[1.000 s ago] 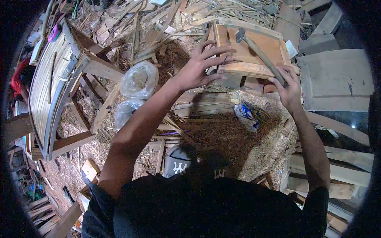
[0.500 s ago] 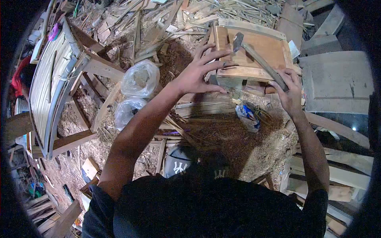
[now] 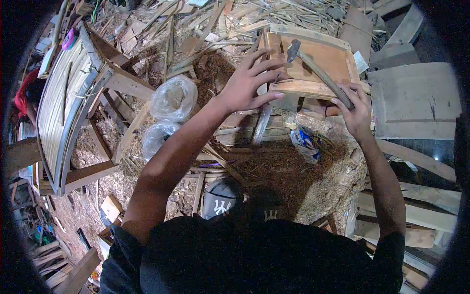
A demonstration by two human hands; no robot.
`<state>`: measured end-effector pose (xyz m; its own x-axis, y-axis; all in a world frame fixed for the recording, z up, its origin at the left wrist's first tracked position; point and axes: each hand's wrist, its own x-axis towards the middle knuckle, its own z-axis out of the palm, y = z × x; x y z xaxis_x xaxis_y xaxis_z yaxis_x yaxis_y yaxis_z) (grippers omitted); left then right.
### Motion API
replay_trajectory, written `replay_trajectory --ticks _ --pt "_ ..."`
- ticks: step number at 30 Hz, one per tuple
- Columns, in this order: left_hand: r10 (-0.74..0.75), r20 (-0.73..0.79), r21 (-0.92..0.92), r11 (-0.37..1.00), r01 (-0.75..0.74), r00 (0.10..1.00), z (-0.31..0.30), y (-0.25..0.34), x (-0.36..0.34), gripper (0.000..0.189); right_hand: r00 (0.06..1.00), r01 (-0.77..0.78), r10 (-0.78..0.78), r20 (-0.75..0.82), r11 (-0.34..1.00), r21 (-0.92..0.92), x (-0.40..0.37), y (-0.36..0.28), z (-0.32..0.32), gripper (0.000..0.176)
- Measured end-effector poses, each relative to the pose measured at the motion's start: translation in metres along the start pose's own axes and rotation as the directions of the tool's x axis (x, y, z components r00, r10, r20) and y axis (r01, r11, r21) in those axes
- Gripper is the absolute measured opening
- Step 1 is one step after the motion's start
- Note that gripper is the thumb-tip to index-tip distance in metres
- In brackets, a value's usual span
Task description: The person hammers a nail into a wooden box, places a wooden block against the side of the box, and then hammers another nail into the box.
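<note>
A wooden frame with a panel [image 3: 323, 63] stands in front of me at the upper centre. My left hand [image 3: 252, 83] is at its left edge, fingers spread, with nothing held that I can see. My right hand [image 3: 356, 110] is closed around the handle end of a hammer [image 3: 323, 74] at the frame's near right corner. The hammer lies slanted over the panel, its head near the left side. A clear plastic strip [image 3: 262, 123] hangs below my left hand.
Two clear plastic rolls [image 3: 172, 98] lie left of centre. A slatted curved wooden piece [image 3: 63, 108] stands at the left, with a person in red [image 3: 25, 95] behind it. A blue and white packet [image 3: 307, 144] lies on the ground. Wood scraps [image 3: 298, 13] cover the back.
My left hand has shifted slightly up and left, its thumb lifting. The plastic strip below it now shows. My right hand and the hammer have barely moved.
</note>
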<state>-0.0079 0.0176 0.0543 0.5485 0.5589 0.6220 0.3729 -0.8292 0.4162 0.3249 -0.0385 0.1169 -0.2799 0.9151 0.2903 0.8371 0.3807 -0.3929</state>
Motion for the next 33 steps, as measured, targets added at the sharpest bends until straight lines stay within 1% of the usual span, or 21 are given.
replay_trajectory --ticks 2,4,6,8,11,13,15,16,18,19,21,22,23,24,25,26,27,28,30,31,33 --pt "0.049 0.039 -0.017 0.999 -0.049 0.998 0.002 -0.005 0.006 0.047 1.000 -0.011 0.011 -0.004 1.000 -0.008 -0.001 0.001 0.001 0.041" --pt "0.061 0.047 -0.023 0.998 -0.060 0.997 0.004 -0.005 0.008 0.046 1.000 -0.022 0.022 -0.006 1.000 -0.017 0.000 0.002 0.001 0.040" --pt "0.076 0.058 -0.028 0.997 -0.075 0.995 0.004 -0.006 0.011 0.045 1.000 -0.011 0.011 -0.010 1.000 0.027 0.000 0.002 0.001 0.040" --pt "0.074 0.065 -0.097 0.993 -0.068 0.995 0.003 -0.007 0.012 0.044 1.000 -0.003 0.003 -0.013 1.000 0.024 0.001 0.000 0.000 0.041" --pt "0.081 0.093 -0.043 0.996 -0.077 0.992 0.002 -0.007 0.012 0.044 1.000 0.002 -0.002 -0.006 1.000 0.008 0.000 0.000 0.000 0.041" --pt "0.081 0.082 -0.054 0.996 -0.077 0.993 0.006 -0.009 0.009 0.045 1.000 0.001 -0.001 0.002 1.000 -0.008 -0.002 0.004 -0.001 0.041" --pt "0.081 0.071 -0.066 0.995 -0.077 0.994 0.008 -0.010 0.008 0.045 0.998 -0.012 0.007 0.065 0.997 0.076 -0.002 0.007 -0.005 0.042" --pt "0.074 0.078 -0.066 0.995 -0.069 0.994 0.008 -0.009 0.007 0.045 0.998 -0.009 0.004 0.066 0.997 0.075 -0.004 0.004 -0.006 0.042" --pt "0.062 0.082 -0.067 0.996 -0.057 0.995 0.008 -0.008 0.004 0.045 0.999 0.032 -0.031 0.021 0.999 -0.039 -0.012 -0.008 -0.012 0.041" --pt "0.069 0.096 -0.045 0.997 -0.064 0.993 0.007 -0.008 0.003 0.044 0.999 0.033 -0.032 0.025 0.999 -0.039 -0.016 -0.013 -0.016 0.041" --pt "0.073 0.110 -0.023 0.997 -0.071 0.991 0.007 -0.007 0.001 0.044 0.999 -0.007 0.003 0.036 0.992 0.123 -0.026 -0.021 -0.024 0.036" --pt "0.081 0.090 -0.043 0.996 -0.077 0.993 0.008 -0.006 0.000 0.045 0.999 -0.007 0.002 0.037 0.992 0.123 -0.035 -0.022 -0.028 0.036" --pt "0.088 0.071 -0.063 0.995 -0.084 0.994 0.008 -0.006 -0.002 0.045 0.985 -0.158 0.143 0.100 0.973 0.165 -0.045 -0.022 -0.034 0.034" --pt "0.086 0.073 -0.063 0.995 -0.082 0.994 0.009 -0.007 -0.002 0.045 0.946 -0.308 0.277 0.169 0.931 0.197 -0.053 -0.023 -0.037 0.033" --pt "0.078 0.078 -0.066 0.995 -0.073 0.994 0.010 -0.007 -0.003 0.045 0.945 -0.309 0.278 0.170 0.930 0.200 -0.049 -0.040 -0.047 0.033" --pt "0.070 0.084 -0.070 0.995 -0.064 0.994 0.011 -0.008 -0.003 0.045 0.881 -0.416 0.339 0.330 0.888 0.198 -0.035 -0.069 -0.062 0.033" --pt "0.070 0.086 -0.072 0.995 -0.064 0.994 0.012 -0.009 -0.004 0.045 0.789 -0.517 0.385 0.480 0.837 0.178 -0.029 -0.086 -0.070 0.032" --pt "0.075 0.057 -0.078 0.994 -0.070 0.996 0.013 -0.010 -0.005 0.046 0.787 -0.520 0.387 0.480 0.836 0.178 -0.032 -0.089 -0.070 0.032" --pt "0.079 0.028 -0.087 0.993 -0.076 0.997 0.016 -0.012 -0.006 0.046 0.858 -0.366 0.237 0.457 0.904 0.219 -0.037 -0.091 -0.069 0.032" --pt "0.087 0.029 -0.055 0.995 -0.085 0.996 0.016 -0.014 -0.006 0.047 0.857 -0.367 0.237 0.458 0.904 0.219 -0.035 -0.094 -0.069 0.032" --pt "0.096 0.032 -0.022 0.995 -0.096 0.995 0.015 -0.015 -0.006 0.048 0.738 -0.487 0.354 0.575 0.868 0.091 -0.029 -0.100 -0.071 0.032"
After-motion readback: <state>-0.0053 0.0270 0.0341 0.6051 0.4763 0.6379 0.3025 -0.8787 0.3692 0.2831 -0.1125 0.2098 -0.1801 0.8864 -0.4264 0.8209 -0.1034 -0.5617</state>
